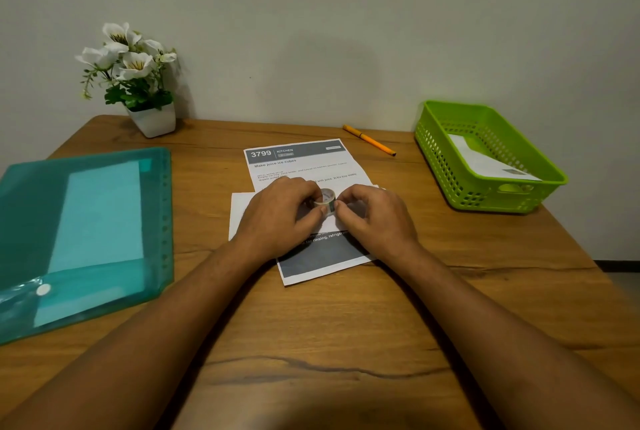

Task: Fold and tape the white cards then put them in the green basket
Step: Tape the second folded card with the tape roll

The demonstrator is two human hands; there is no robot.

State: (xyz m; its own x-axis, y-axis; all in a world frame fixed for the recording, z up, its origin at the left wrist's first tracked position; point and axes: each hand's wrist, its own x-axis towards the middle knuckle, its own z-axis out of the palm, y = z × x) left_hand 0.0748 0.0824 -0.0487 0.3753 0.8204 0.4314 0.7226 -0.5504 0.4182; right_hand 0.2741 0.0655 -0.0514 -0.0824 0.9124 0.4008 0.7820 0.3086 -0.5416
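The left hand (277,211) is gripping a small roll of tape (325,199), and the right hand (374,214) is pinching the same roll at its right edge. Under both hands a folded white card (242,211) is lying across a printed sheet (298,161) on the bench (346,325). Left of the hands a teal plastic folder (86,232) is lying flat. Further off to their right, the green basket (450,169) is holding another white card (485,162). Beyond the hands an orange pen (369,139) is lying, and a potted plant (135,76) is standing far left.
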